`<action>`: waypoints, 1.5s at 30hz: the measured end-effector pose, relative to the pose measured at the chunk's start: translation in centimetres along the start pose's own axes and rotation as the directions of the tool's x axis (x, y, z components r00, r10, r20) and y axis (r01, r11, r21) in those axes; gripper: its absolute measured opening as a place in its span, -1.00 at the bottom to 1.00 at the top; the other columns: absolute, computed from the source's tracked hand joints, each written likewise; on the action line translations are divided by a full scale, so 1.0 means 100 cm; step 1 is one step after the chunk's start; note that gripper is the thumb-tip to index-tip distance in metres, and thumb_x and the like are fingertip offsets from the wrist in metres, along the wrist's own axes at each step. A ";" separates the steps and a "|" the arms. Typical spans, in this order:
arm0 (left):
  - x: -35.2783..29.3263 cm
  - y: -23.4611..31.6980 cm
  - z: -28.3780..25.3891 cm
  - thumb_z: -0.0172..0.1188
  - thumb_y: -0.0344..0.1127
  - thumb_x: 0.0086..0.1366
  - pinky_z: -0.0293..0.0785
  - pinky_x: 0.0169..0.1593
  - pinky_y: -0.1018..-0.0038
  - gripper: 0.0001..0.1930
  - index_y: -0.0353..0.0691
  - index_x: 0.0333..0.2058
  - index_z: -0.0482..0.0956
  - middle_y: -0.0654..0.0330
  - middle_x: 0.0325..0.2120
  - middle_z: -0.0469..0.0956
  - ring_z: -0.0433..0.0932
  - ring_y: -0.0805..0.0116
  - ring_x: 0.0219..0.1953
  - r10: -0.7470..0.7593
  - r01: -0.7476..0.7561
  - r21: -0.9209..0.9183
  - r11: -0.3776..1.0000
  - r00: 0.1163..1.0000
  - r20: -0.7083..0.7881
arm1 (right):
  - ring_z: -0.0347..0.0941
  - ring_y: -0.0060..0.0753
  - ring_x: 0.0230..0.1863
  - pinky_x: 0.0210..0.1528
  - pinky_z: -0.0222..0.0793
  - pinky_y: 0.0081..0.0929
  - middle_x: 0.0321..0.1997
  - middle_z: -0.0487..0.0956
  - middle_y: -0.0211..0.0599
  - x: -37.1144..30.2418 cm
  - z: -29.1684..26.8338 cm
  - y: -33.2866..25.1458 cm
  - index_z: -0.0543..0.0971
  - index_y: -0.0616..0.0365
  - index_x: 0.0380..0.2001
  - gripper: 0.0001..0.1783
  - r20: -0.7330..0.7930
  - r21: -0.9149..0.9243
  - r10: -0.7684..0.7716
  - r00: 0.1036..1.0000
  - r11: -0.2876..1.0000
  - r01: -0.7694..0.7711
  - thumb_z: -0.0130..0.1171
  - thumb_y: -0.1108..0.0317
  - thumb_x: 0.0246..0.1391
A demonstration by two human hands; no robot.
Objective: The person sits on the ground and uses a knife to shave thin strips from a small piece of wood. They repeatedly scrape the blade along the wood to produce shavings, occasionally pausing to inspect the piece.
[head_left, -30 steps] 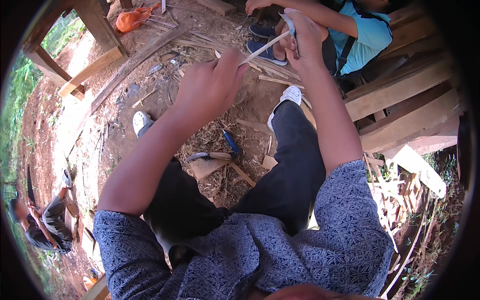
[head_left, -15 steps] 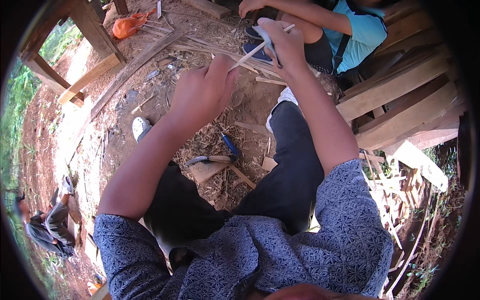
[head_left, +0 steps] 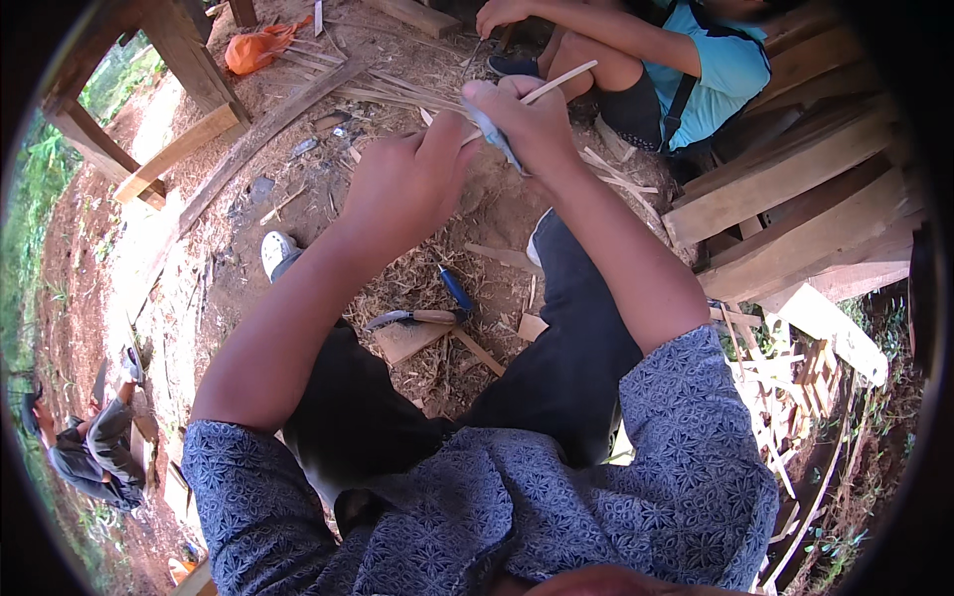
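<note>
Out in front of me my left hand (head_left: 405, 184) is closed round the near end of a thin pale wooden stick (head_left: 564, 79). My right hand (head_left: 535, 127) grips a folded pale blue-grey piece (head_left: 495, 141), cloth or abrasive sheet, which lies against the stick. The two hands almost touch, and the stick's far end sticks out past the right one. Below, between my legs, a curved-bladed knife with a wooden handle (head_left: 433, 316) rests on a small wood block (head_left: 409, 342). Just above it lies a blue-handled tool (head_left: 455, 286).
At the top right another person in a light blue shirt (head_left: 733, 70) sits close by. Stacked timber (head_left: 795, 204) stands on the right. Long wood strips and a plank (head_left: 268, 139) lie on the shaving-covered ground, near an orange bag (head_left: 260, 50). A second person (head_left: 94, 452) sits far left.
My right hand has slid along the stick toward my left hand, taking the folded piece with it. More of the stick's far end now shows. My left hand has hardly moved.
</note>
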State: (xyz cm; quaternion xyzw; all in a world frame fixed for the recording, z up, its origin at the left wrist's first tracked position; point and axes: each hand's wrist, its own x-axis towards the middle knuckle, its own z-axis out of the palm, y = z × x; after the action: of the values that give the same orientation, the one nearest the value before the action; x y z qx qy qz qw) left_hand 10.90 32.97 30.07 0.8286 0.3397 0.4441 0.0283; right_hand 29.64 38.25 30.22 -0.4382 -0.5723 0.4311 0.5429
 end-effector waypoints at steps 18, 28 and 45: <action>0.003 0.000 -0.004 0.21 -0.29 0.36 0.40 -0.58 0.11 -0.81 -0.20 -0.21 0.39 0.01 -0.68 0.50 0.56 -0.10 -0.61 -0.044 0.044 -0.004 0.999 0.999 -0.007 | 0.16 -0.68 -0.83 -0.76 0.01 -0.59 -0.72 0.34 -0.52 0.030 -0.023 -0.015 0.51 0.12 -0.48 -0.73 -0.134 0.118 -0.025 0.991 0.992 0.041 0.35 0.24 0.17; 0.007 0.002 -0.002 0.21 -0.29 0.36 0.41 -0.58 0.12 -0.81 -0.20 -0.22 0.39 0.04 -0.68 0.50 0.55 -0.08 -0.61 -0.029 0.029 -0.010 1.000 1.000 0.009 | 0.17 -0.68 -0.82 -0.78 0.00 -0.64 -0.69 0.37 -0.50 0.046 -0.051 -0.011 0.52 0.11 -0.49 -0.72 -0.134 0.286 0.080 0.988 0.957 -0.039 0.37 0.21 0.13; 0.007 0.002 -0.004 0.21 -0.28 0.36 0.41 -0.58 0.13 -0.81 -0.20 -0.21 0.39 0.05 -0.69 0.49 0.55 -0.08 -0.62 -0.008 0.007 -0.013 1.000 0.999 -0.033 | 0.22 -0.68 -0.74 -0.68 0.04 -0.58 -0.67 0.37 -0.52 0.041 -0.048 -0.022 0.50 0.11 -0.52 -0.67 -0.121 0.350 0.100 0.988 0.935 -0.052 0.42 0.18 0.09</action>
State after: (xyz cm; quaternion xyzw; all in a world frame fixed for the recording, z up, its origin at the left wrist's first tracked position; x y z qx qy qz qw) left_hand 10.98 33.17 30.87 0.8196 0.3405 0.4598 0.0295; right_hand 34.25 41.79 33.56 -0.3861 -0.4318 0.5146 0.6322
